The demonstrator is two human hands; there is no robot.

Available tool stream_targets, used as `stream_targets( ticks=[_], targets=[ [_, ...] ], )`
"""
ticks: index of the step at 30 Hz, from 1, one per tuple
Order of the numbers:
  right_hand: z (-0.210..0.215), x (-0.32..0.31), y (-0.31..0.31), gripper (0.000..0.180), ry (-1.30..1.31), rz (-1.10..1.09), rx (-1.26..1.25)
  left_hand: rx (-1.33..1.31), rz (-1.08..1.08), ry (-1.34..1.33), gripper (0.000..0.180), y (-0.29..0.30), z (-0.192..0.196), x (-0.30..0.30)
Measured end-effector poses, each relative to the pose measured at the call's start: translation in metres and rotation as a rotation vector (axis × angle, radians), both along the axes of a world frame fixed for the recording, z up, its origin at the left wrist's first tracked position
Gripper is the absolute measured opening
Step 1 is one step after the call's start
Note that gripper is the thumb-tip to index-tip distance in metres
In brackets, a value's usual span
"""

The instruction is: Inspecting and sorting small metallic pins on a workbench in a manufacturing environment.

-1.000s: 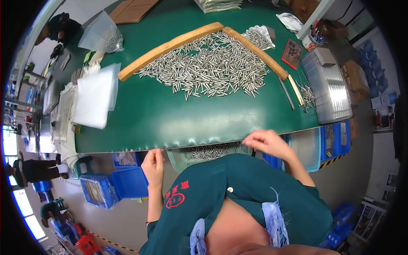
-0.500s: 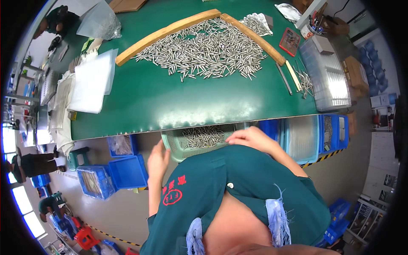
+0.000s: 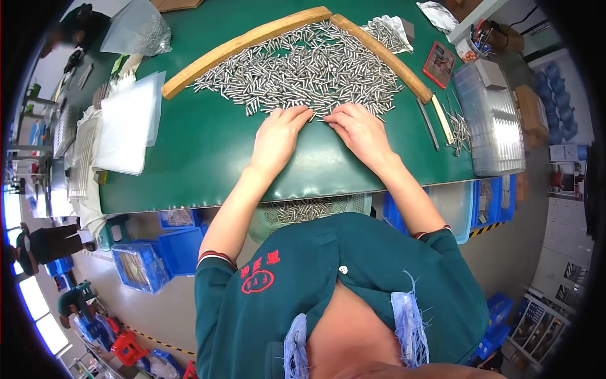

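A wide heap of small silvery metal pins (image 3: pixel 303 72) lies on the green tabletop (image 3: pixel 214 151). Both hands are at its near edge, fingertips close together. My left hand (image 3: pixel 278 134) has its fingers bent and pinched on pins there. Just to the right, my right hand (image 3: pixel 362 131) is closed in a similar way, thumb and fingers on pins; how many is hidden. Two wooden bars (image 3: pixel 243 49) meet in a peak behind the heap. Below the table edge, a pale green basket (image 3: pixel 268 221) holds more pins, partly covered by my shirt.
Clear plastic sheets (image 3: pixel 129 126) lie at the left. On the right are a red-rimmed box (image 3: pixel 439 64), a grey strip (image 3: pixel 428 124), longer metal rods (image 3: pixel 459 132) and stacked clear trays (image 3: pixel 483 120). Blue bins (image 3: pixel 183 252) stand below. Another person (image 3: pixel 79 28) is at the far left.
Both hands have left the sides of the green basket and moved forward over the table to the near edge of the pin heap. Their fingers are now on pins.
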State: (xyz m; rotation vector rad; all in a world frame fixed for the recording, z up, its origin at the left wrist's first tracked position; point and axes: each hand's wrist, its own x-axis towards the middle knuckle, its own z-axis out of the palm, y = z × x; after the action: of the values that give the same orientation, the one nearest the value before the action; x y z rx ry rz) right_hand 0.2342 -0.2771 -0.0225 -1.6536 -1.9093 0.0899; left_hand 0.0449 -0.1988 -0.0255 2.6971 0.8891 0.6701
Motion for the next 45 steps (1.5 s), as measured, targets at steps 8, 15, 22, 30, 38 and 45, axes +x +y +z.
stream_targets(
  ticks=[8, 15, 22, 30, 38, 45],
  targets=[
    [0.000, -0.013, -0.013, 0.010, 0.004, 0.064, -0.070, -0.032, 0.080, 0.010, 0.020, -0.036, -0.001, -0.014],
    [0.004, -0.037, -0.034, 0.012, 0.087, 0.092, -0.172, -0.097, 0.140, -0.084, 0.018, -0.063, 0.000, -0.032],
    [0.002, -0.041, -0.037, 0.023, 0.154, 0.086, -0.152, -0.217, 0.176, -0.146, 0.023, -0.060, 0.001, -0.036],
    [0.002, -0.053, -0.031, 0.027, 0.082, 0.067, -0.183, -0.151, 0.174, 0.103, 0.017, -0.045, 0.005, -0.037],
    [0.006, -0.051, -0.033, 0.031, 0.155, 0.091, -0.162, -0.346, 0.220, -0.028, 0.012, -0.063, 0.014, -0.040],
    [0.002, -0.064, -0.028, 0.025, 0.056, 0.047, -0.167, -0.264, 0.273, -0.077, 0.013, -0.026, 0.004, -0.016]
  ],
)
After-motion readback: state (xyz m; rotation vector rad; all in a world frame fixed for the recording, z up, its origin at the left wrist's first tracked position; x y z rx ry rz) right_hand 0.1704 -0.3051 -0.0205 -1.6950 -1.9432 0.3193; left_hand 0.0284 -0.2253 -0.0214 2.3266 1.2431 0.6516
